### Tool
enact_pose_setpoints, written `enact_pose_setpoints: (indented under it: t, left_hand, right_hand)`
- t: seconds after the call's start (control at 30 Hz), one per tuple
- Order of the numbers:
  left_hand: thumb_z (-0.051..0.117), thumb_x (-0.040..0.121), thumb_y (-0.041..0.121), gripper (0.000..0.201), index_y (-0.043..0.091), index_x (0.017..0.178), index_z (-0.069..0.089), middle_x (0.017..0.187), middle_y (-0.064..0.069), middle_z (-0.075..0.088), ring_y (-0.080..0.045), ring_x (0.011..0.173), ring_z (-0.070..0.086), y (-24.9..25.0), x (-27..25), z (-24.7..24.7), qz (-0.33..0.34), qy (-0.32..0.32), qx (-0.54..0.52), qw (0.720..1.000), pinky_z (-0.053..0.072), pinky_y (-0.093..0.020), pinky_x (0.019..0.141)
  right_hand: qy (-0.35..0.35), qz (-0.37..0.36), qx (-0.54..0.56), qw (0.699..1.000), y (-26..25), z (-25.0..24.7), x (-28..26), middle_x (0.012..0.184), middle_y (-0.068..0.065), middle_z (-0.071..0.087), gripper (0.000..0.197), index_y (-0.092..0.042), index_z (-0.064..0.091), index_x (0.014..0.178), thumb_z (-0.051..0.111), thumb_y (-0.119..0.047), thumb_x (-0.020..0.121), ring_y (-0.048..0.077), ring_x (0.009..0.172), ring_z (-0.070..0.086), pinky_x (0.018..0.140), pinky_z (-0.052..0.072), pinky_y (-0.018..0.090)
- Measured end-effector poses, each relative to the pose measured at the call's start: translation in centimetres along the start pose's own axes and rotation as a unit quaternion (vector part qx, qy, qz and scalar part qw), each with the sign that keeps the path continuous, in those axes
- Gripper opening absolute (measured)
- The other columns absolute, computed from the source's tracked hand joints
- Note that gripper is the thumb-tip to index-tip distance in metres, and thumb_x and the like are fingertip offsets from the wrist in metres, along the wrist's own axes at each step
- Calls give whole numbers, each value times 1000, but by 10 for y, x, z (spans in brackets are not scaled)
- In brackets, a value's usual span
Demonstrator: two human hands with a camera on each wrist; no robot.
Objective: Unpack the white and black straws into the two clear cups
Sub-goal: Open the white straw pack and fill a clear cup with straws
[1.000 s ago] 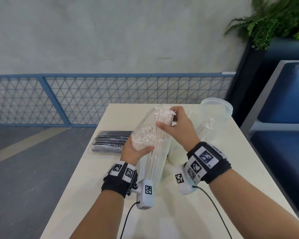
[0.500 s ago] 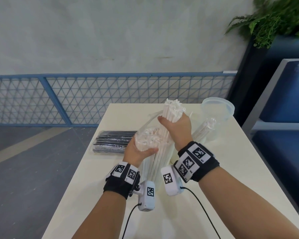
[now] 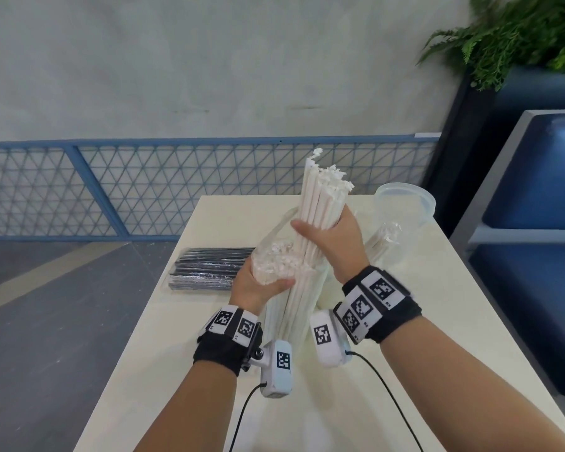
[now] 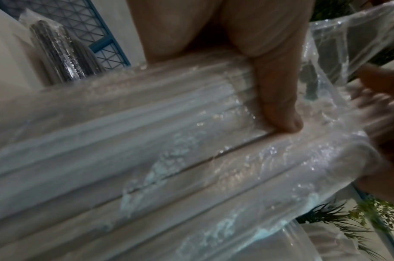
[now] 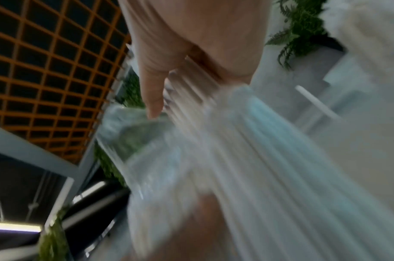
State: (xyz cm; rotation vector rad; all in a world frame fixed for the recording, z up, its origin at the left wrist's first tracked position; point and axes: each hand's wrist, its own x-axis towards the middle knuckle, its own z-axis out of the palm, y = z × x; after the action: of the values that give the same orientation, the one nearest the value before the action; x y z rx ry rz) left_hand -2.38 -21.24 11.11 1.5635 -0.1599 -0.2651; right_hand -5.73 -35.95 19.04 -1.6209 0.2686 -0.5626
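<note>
Cream table point(image 3: 388, 321) by blue railing | right hand point(image 3: 331, 238) fisted round white straws point(image 3: 320, 203), half out of bag point(image 3: 274, 256) gripped by left hand point(image 3: 258, 285) | next: clear bag, drop into cup point(image 3: 405, 203), seemingly empty | black straws point(image 3: 209, 269) still wrapped

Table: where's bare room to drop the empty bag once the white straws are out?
Bare table lies right of the right hand, toward the near right edge, plus a strip near the left edge in front of the black straw pack. Crowded: far right corner around the clear cup, and the middle under the bag.
</note>
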Motion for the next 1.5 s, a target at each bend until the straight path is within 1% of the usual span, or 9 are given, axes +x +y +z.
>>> enact_pose_setpoints:
  t: [0.17, 0.27, 0.33, 0.63, 0.87, 1.0, 1.13, 1.23, 1.5]
  left_hand:
    - [81, 60, -1, 64, 19, 114, 53, 106, 2, 65, -13, 103, 61, 2, -2, 3, 10, -9, -9, 1000, 50, -21, 84]
    - [79, 62, -4, 62, 19, 113, 53, 105, 1, 65, -11, 100, 62, 4, -2, 2, 11, -17, -18, 1000, 51, -13, 75]
    - [80, 62, -3, 62, 19, 113, 53, 106, 0, 66, -13, 101, 62, 5, -1, 0, 13, -16, -18, 1000, 52, -16, 79]
    - [85, 57, 9, 68, 18, 117, 54, 117, -8, 64, -23, 113, 59, 1, 3, -1, -10, 10, 7, 1000, 45, -44, 102]
    - [85, 58, 8, 64, 23, 111, 53, 111, -3, 65, -22, 110, 59, 1, 4, 8, -2, 5, 14, 1000, 45, -43, 100]
    - [83, 60, 2, 59, 24, 105, 54, 103, 1, 65, -23, 109, 60, 3, 4, 7, 5, -4, 7, 1000, 47, -37, 97]
    - [84, 58, 8, 59, 26, 105, 54, 107, -2, 65, -22, 108, 60, 3, 6, 4, 0, 3, 28, 1000, 46, -41, 99]
    - [88, 55, 16, 68, 17, 114, 54, 113, -7, 65, -24, 110, 59, 3, 8, 2, -7, 11, 48, 999, 45, -44, 100]
    - [90, 39, 31, 87, 13, 116, 55, 116, -9, 64, -24, 109, 59, 4, 13, -2, -15, 67, 28, 997, 46, -41, 99]
  right_hand:
    - [15, 32, -47, 998, 17, 6, -12, 84, 2, 64, 38, -8, 60, 99, 81, -12, 67, 23, 86, 65, 77, 57, 42]
    - [33, 22, -11, 999, 6, 6, -5, 83, 4, 64, 33, -4, 61, 98, 78, -10, 71, 20, 80, 64, 67, 56, 28]
    - [46, 8, 13, 999, -3, 6, 1, 80, -1, 61, 29, -7, 59, 96, 76, -9, 72, 14, 77, 61, 65, 53, 23]
    - [81, 32, 113, 990, -27, -9, 30, 81, 2, 61, 24, -8, 59, 92, 74, -6, 74, 16, 78, 60, 68, 51, 29]
    - [23, 76, 80, 994, 1, 0, 11, 83, 0, 64, 25, -9, 62, 92, 77, -7, 72, 10, 78, 62, 69, 53, 23]
    - [78, 85, 88, 989, 5, 2, 11, 82, 9, 64, 28, 1, 64, 94, 76, -7, 70, 21, 78, 63, 68, 54, 33]
    - [106, 66, 115, 985, -11, -2, 17, 79, 16, 67, 15, -4, 64, 83, 73, -9, 72, 25, 75, 64, 71, 55, 38]
    - [152, 71, 152, 974, -25, -8, 26, 81, 19, 68, 29, 8, 64, 91, 73, -9, 69, 28, 73, 65, 69, 56, 39]
    - [229, 119, 266, 929, -42, -40, 50, 90, 12, 69, 32, 2, 60, 103, 71, -8, 74, 19, 67, 65, 53, 52, 21]
